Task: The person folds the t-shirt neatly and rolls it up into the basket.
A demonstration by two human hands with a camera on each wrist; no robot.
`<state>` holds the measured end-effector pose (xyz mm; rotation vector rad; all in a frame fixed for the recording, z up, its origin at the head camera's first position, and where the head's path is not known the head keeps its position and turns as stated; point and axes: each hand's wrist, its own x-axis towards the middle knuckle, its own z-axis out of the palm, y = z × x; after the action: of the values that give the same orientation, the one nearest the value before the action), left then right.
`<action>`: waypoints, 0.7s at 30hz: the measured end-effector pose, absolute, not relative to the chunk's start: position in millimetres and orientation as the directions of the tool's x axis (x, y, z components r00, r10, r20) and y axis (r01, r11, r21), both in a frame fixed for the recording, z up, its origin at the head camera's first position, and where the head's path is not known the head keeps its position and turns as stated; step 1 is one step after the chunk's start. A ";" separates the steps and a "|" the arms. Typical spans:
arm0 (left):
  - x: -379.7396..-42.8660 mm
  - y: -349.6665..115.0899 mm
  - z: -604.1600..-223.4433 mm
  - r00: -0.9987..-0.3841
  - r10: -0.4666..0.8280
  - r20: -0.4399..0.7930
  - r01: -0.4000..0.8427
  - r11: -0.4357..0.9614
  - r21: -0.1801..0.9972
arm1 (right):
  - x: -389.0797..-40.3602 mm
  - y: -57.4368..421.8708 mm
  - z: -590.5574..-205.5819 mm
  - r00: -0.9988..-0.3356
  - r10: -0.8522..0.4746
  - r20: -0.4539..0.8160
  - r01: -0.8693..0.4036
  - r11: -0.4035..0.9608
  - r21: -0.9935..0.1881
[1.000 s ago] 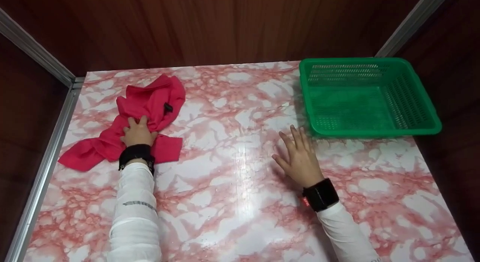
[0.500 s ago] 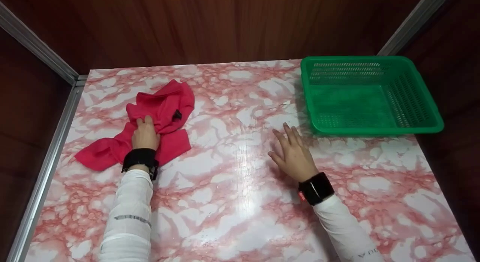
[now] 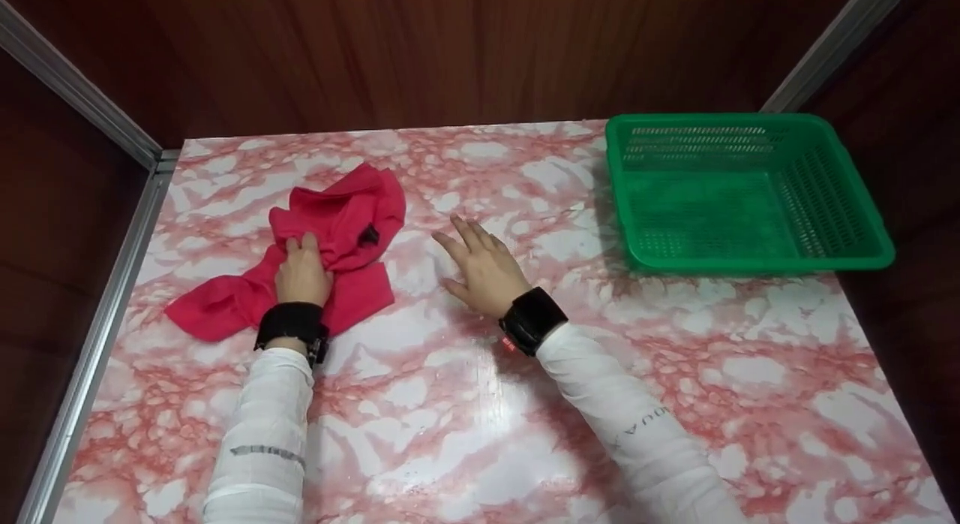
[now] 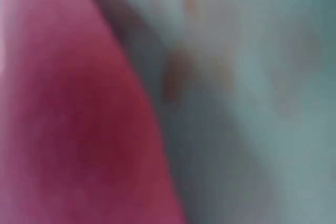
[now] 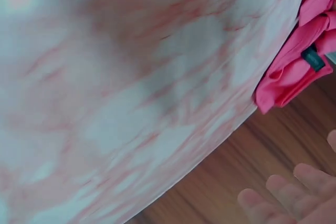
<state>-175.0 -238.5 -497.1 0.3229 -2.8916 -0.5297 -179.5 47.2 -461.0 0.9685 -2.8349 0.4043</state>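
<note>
A crumpled pinkish-red garment point(image 3: 341, 212) with a small black label point(image 3: 368, 235) lies on the left half of the table. My left hand point(image 3: 304, 275) grips its middle, the fingers sunk into the folds and partly hidden. Close up and blurred, the garment point(image 4: 79, 108) fills the left side of the left wrist view. To the right of it my right hand point(image 3: 484, 271) is held with its fingers spread, touching nothing. In the right wrist view the fingers of that right hand point(image 5: 294, 195) show at the lower right, below the garment point(image 5: 289, 72).
A green plastic basket point(image 3: 757, 265) with slotted walls stands at the table's far right, nothing in it. The red-and-white marbled table point(image 3: 480, 449) is bounded by dark wood panels point(image 3: 465, 55) at the back and sides, with metal rails point(image 3: 82, 366) at the corners.
The garment has slid a little to the right with my left hand, whose fingers have drawn in on it. My right hand has moved left from near the basket towards the garment.
</note>
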 end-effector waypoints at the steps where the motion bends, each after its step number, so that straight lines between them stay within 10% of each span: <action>1: -174.3 -235.9 -495.9 -0.960 -0.239 0.145 -0.171 0.913 0.370 | -180.4 43.8 -461.1 -0.786 -0.587 0.194 -0.618 0.758 -0.208; 21: -144.6 -106.6 -424.5 -0.932 0.051 0.359 0.182 0.923 0.339 | -180.6 36.2 -450.7 -0.779 -0.575 0.250 -0.613 0.612 -0.500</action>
<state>-144.6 -106.6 -424.5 -0.1712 -2.7348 -0.5289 -180.6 36.2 -450.7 1.0191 -2.7622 0.8940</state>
